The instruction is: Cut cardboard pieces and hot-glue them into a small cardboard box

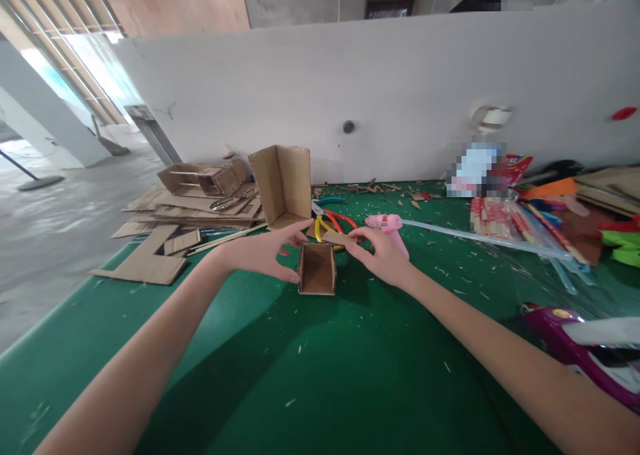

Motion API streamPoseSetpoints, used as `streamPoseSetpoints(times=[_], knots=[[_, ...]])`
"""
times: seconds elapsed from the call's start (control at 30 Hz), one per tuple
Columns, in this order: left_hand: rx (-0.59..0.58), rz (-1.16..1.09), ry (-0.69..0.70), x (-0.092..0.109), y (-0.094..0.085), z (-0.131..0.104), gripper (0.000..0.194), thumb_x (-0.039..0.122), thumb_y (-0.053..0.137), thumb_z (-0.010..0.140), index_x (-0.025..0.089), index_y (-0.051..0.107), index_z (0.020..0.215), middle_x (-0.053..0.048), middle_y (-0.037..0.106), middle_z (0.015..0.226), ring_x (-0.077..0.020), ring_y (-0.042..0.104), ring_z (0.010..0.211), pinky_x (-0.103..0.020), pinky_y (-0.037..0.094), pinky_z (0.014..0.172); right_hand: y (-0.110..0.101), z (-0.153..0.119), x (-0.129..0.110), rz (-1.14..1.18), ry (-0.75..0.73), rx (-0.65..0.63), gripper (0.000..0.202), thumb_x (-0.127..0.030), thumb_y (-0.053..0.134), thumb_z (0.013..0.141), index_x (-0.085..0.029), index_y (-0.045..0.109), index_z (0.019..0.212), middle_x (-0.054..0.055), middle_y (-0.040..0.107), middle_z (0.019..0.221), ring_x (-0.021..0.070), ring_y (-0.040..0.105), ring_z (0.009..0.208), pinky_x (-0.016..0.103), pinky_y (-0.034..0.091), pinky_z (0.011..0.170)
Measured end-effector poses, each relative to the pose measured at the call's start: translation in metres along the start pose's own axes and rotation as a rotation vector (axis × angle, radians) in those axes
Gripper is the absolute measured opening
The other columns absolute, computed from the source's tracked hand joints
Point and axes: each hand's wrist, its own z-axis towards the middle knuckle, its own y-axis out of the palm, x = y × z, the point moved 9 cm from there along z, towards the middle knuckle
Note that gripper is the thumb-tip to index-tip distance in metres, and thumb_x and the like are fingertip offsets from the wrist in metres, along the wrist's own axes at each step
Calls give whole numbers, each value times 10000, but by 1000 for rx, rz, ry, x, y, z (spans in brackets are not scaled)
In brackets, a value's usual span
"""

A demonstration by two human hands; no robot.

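Note:
A small open cardboard box (318, 273) sits on the green table, its open side facing me. My left hand (263, 250) is at the box's left side, fingers spread, with the thumb close to or touching its left wall. Just above the box's top right edge, a small flat cardboard piece (334, 238) is pinched in my right hand (380, 255). Behind that hand lies a pink glue gun (384, 222) with a long clear glue stick (440, 227) in its back. Pliers with yellow handles (323, 227) and others with red handles (345, 223) lie behind the box.
A larger folded cardboard corner (283, 182) stands behind my left hand. Stacked cardboard sheets (155, 208) and a cardboard model (205, 175) are at the left. Packaged sticks (493, 222) and a purple-and-white appliance (575, 335) lie right. A white partition (280, 95) bounds the back.

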Motion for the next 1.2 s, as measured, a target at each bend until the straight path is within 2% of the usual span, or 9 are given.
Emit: streamPoseSetpoints(times=[0.17,0.3,0.4,0.63,0.7,0.83,0.97,1.07,1.2], knots=[[-25,-11,1,1,3,-4,957,382,664,735,303,87,1494,-120,428,1426,-268,450,1286,-375,453,976,-11,-5,-17,-114,-90,-75,301,-433,548,849,-190,617,1013,81,669,963,237,618,912,415,483,822],[-88,38,21,5,9,-6,1036,454,704,700,302,60,1496,-121,377,1474,-285,388,1334,-352,456,966,-9,-20,-7,-238,176,-374,424,-576,427,878,-202,624,916,63,650,736,204,615,616,344,472,553],[-60,71,46,4,8,-3,1041,484,711,683,305,88,1497,-111,354,1493,-300,395,1328,-340,463,940,-10,-33,-6,-329,235,-482,450,-627,446,843,-213,622,878,76,652,758,198,605,569,323,439,476],[-24,111,1,-11,13,4,925,482,704,660,275,277,1454,-99,412,1458,-318,486,1239,-336,475,877,-2,-33,-23,-607,-15,-442,443,-616,575,755,-204,648,903,141,647,922,324,642,818,388,498,553],[-9,119,-27,-13,13,5,741,444,651,708,259,398,1380,-82,499,1382,-289,540,1166,-319,475,846,-7,-33,-21,-720,32,-449,451,-623,502,805,-199,653,833,155,651,877,325,650,756,395,488,519],[125,127,-39,-11,4,8,353,323,511,795,205,590,1118,-51,654,1090,-220,612,952,-299,456,784,-38,-39,3,-900,294,-458,444,-583,477,827,-196,660,710,118,607,589,249,597,478,346,421,409],[263,144,-38,-9,-1,10,258,346,487,811,192,620,967,-31,664,878,-186,597,760,-276,420,645,-60,-36,27,-887,453,-352,594,-689,380,824,-198,634,607,140,625,597,292,637,566,389,453,495],[329,188,-47,-11,2,8,186,325,508,779,183,600,855,-20,630,781,-168,560,696,-262,382,584,-57,-25,39,-761,452,-220,593,-709,368,819,-199,671,841,153,690,812,342,668,745,424,475,584],[424,171,-138,-21,10,-3,171,291,492,761,198,534,897,-9,612,786,-162,552,683,-261,395,570,-44,-17,52,-553,409,-69,393,-479,415,884,-185,633,1025,138,701,930,314,667,838,383,481,646]])
